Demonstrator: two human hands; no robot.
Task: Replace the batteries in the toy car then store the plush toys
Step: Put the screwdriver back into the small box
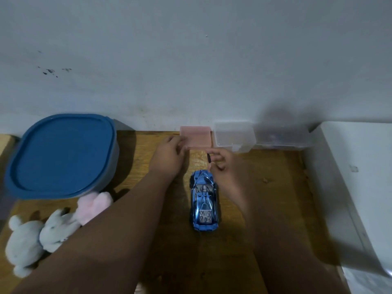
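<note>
The right grip [224, 164] pinches a thin dark object [208, 158], the toy car [203, 200] just on its near side, while the left grip [169, 153] alongside holds a pink box [196, 137].

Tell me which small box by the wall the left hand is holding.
The pink box, leftmost of three: the left hand holds its left edge. The clear box and the darker clear box to its right are untouched.

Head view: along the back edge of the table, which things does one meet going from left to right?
Blue-lidded container → pink box → clear box → second clear box, with something dark inside → white box-shaped object at the right edge.
</note>
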